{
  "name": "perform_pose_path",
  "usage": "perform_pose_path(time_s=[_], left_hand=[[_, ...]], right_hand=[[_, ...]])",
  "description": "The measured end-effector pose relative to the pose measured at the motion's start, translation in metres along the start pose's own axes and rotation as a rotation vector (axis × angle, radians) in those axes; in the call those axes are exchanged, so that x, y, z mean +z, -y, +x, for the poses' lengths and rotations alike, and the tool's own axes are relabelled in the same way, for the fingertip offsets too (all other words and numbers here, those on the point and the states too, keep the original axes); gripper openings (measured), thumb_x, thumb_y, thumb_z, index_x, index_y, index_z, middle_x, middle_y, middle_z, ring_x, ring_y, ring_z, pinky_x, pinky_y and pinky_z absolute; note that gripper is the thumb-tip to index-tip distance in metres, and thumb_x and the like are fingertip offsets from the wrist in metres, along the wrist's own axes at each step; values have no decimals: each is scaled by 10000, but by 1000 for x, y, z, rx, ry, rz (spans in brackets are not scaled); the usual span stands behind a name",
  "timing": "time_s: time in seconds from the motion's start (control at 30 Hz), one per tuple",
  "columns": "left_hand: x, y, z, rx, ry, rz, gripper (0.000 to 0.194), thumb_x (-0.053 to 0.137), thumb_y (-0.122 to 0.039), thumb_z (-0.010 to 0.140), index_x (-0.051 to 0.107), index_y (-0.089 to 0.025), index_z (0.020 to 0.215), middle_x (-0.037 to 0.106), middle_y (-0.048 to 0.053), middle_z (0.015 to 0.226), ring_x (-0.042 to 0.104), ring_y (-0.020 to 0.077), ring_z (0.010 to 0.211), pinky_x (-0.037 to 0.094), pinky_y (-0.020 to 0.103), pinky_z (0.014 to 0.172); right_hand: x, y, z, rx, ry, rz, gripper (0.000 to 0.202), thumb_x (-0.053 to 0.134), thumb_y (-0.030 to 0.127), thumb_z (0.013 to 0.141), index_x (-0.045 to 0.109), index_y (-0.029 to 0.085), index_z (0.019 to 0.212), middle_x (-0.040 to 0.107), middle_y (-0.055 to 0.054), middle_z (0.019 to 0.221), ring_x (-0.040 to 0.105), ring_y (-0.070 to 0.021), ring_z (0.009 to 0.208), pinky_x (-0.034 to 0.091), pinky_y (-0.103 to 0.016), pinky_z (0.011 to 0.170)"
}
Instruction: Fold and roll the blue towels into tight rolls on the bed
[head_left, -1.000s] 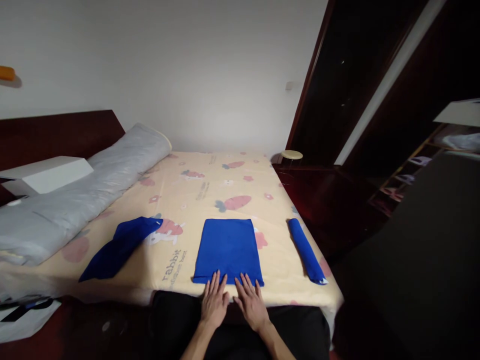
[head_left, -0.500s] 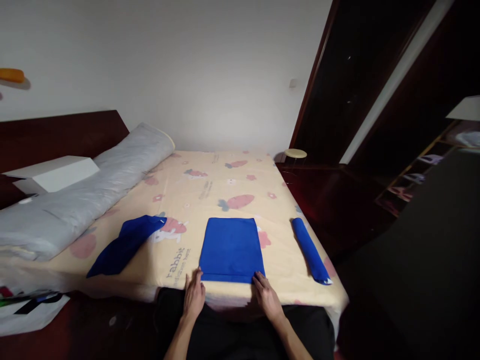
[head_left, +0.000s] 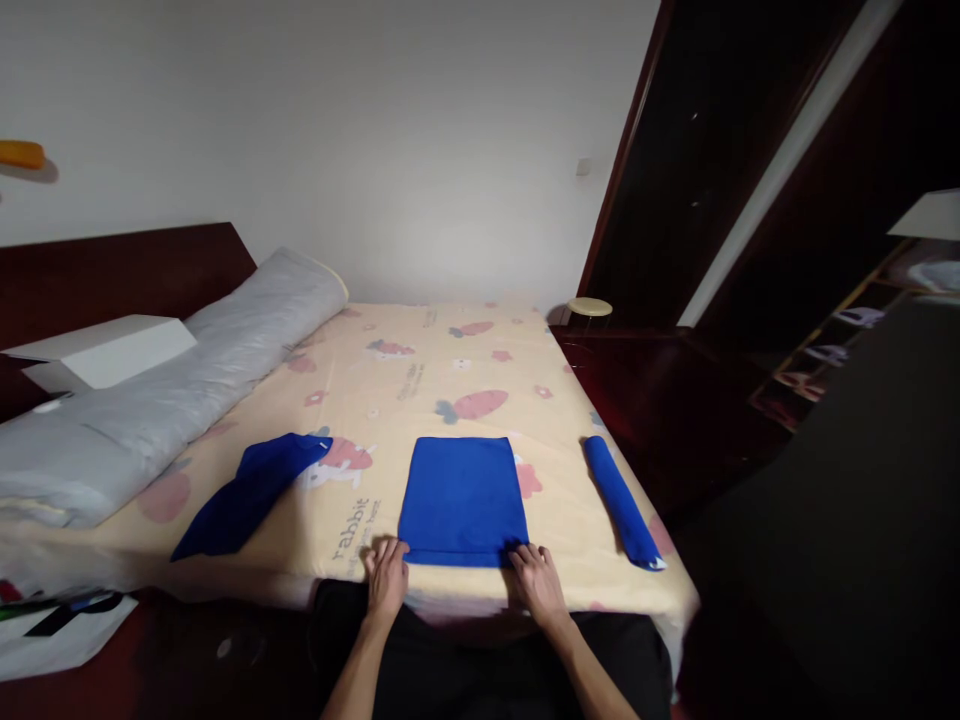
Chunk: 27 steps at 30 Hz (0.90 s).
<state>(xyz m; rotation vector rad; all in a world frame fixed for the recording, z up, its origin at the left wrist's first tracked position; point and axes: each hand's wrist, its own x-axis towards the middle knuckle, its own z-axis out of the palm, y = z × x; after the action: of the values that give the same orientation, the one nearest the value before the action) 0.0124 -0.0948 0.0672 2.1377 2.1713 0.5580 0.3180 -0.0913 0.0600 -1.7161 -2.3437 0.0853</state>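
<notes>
A blue cloth [head_left: 465, 495] lies flat as a near square at the bed's front edge, with a narrow fold along its near side. My left hand [head_left: 387, 578] is at its near left corner, fingers curled onto the folded edge. At the near right corner my right hand [head_left: 536, 582] grips the same fold with bent fingers. To the right lies a blue cloth roll [head_left: 621, 502], with a small white patch at its near end. A crumpled blue cloth [head_left: 251, 493] with a small white tag rests to the left.
The bed [head_left: 405, 400] has a cream sheet with carrot and rabbit prints. A grey rolled quilt [head_left: 247, 350] lies along the dark headboard [head_left: 127, 265], with a white box [head_left: 120, 350] on it. A round stool [head_left: 590, 307] stands beyond; a shoe rack [head_left: 832, 345] is at right.
My fingers have curled more tightly over the near corners of the blue cloth, and the knuckles have lifted. The cloth, the roll and the crumpled piece stay in place.
</notes>
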Motion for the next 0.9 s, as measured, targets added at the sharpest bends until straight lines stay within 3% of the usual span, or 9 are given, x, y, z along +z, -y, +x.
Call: perform_pose_path(time_s=[0.27,0.43,0.9], left_hand=[[-13,4,-6,-49,11,-45,271,447,-59,752,632,-244,824,690,-5,902,583,211,995,308,402,925],[-17,5,-1,-103,61,-79,208,472,-97,756,621,-241,777,681,-8,866,572,217,999,299,409,924],[0,16,21,-449,148,-56,137,548,-320,797,657,-238,807,655,45,952,561,267,994,380,423,841]], right_hand=[[-14,-7,7,-6,44,127,211,511,126,787,688,208,864,668,-51,937,555,-215,957,331,-340,891],[-10,-9,12,66,92,207,204,489,181,768,685,215,812,687,-31,913,574,-215,963,355,-333,866],[-6,-26,11,281,85,187,229,483,309,832,668,215,930,676,-61,1054,581,-232,1023,378,-338,867]])
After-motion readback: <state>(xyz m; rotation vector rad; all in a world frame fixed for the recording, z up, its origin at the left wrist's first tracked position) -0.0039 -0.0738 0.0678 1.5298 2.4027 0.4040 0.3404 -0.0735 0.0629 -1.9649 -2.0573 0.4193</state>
